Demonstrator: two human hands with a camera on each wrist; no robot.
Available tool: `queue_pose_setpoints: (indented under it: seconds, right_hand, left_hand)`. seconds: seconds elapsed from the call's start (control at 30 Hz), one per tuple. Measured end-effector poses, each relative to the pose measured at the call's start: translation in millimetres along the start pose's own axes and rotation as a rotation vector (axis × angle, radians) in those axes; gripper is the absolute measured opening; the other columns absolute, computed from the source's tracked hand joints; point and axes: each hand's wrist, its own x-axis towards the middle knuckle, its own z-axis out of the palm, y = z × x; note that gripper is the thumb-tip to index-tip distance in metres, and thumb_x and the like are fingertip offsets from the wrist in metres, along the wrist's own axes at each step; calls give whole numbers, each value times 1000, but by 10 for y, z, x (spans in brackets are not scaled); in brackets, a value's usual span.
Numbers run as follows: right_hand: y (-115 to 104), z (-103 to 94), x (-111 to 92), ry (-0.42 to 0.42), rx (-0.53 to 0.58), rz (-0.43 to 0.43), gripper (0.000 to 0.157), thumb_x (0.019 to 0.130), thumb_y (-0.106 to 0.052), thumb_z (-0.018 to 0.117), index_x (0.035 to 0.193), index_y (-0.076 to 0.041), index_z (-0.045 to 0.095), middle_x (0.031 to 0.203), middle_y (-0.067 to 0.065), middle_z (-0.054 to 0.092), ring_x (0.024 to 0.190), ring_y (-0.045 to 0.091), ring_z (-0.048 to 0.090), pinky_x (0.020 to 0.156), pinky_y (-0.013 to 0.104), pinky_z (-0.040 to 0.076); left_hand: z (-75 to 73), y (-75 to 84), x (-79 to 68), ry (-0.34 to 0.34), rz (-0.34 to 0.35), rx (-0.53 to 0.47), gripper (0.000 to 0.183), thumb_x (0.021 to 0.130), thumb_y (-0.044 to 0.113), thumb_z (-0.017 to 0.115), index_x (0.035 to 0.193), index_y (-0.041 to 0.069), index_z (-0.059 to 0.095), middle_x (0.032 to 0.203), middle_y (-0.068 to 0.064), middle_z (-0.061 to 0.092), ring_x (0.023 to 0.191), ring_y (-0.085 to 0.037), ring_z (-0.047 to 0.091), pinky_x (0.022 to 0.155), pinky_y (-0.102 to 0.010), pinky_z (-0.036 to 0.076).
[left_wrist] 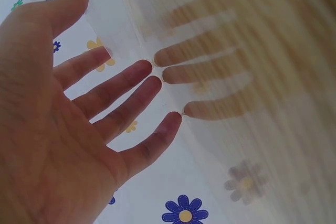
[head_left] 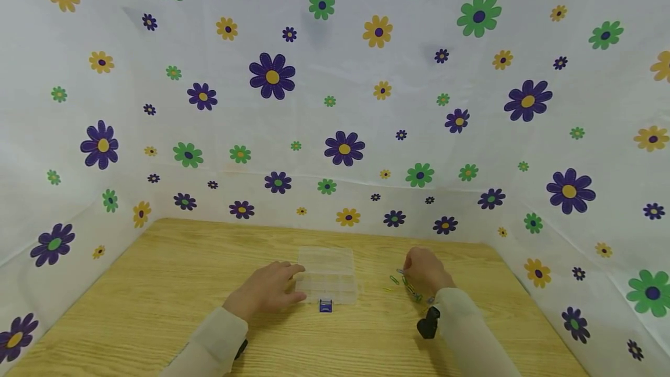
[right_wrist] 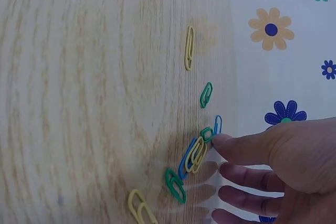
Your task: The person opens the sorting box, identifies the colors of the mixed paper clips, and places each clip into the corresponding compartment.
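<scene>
My left hand (head_left: 267, 288) is at the left side of a clear plastic compartment box (head_left: 330, 288), whose lid lies back. In the left wrist view its fingers (left_wrist: 118, 90) are spread and fairly straight, fingertips meeting a glossy see-through surface. At the right, my right hand (head_left: 426, 269) reaches down to loose paper clips. Its thumb tip is at a blue paper clip (right_wrist: 218, 123), which it seems to pinch; the index finger is hidden. Close by lie a green clip (right_wrist: 206, 95), a yellow clip (right_wrist: 189, 48) and a cluster of yellow, blue and green clips (right_wrist: 196, 155).
A blue latch (head_left: 325, 305) is at the front edge of the box. The wooden table (head_left: 335, 342) is walled at the back and sides by a white flowered cloth (head_left: 335, 109). More clips (head_left: 431, 300) lie near the right wrist.
</scene>
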Motion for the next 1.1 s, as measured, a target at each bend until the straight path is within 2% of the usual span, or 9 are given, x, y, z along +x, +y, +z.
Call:
queue_pose_setpoints:
  seconds: [0.17,0.5,0.67,0.87,1.1]
  right_hand:
    - [27,15,5,-13,-10,11,12,96,-14,71,97,-3,70,93,7,70,84,21,65,85,48,60]
    - [21,38,5,-16,-10,-2,7,97,-12,70,94,-6,71,92,6,69,82,20,62,87,47,60]
    - [-12,47,10,9,-13,-63,10,97,-13,71,90,-7,71,90,5,69,80,18,61,83,45,59]
    - [-133,35,43,9,-2,-102,10,96,-13,72,87,-9,72,91,4,71,82,17,61,85,43,58]
    - [-315,-29,43,-48,58,-212,11,92,-12,77,83,-6,76,86,3,71,74,15,57,71,32,54]
  left_hand:
    - [-5,0,-2,8,6,-15,61,97,50,67,144,11,59,143,-16,63,133,-38,59,111,-57,49]
    - [-11,4,-7,21,8,-4,62,97,48,68,144,8,58,143,-16,63,133,-38,59,112,-56,49]
    - [-17,20,-14,21,-5,-11,63,96,47,70,144,7,58,143,-16,63,134,-37,59,113,-55,48]
    - [-15,17,-14,30,1,-11,62,96,46,70,143,6,59,143,-16,63,134,-38,59,113,-54,48]
    - [-27,13,-20,38,16,-23,60,96,44,71,141,7,61,141,-17,64,132,-39,60,111,-56,49]
